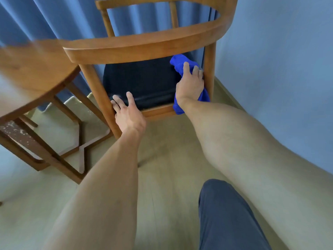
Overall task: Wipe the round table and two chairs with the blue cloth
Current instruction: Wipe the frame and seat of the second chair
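A wooden chair point(142, 45) with a curved backrest and a black seat point(140, 82) stands in front of me. My right hand point(190, 83) presses the blue cloth point(178, 64) against the right side of the seat, beside the chair's right back post. My left hand point(127, 112) rests with spread fingers on the chair's left back post, at the seat's rear edge. The round wooden table point(34, 69) is at the left, blurred, with its crossed base below. A second chair's back point(137, 2) shows behind the first one.
Blue curtains point(54, 18) hang behind the furniture and a pale blue wall point(279, 69) runs along the right. The floor point(162, 159) is light wood. My knee in dark trousers point(228, 213) is at the bottom.
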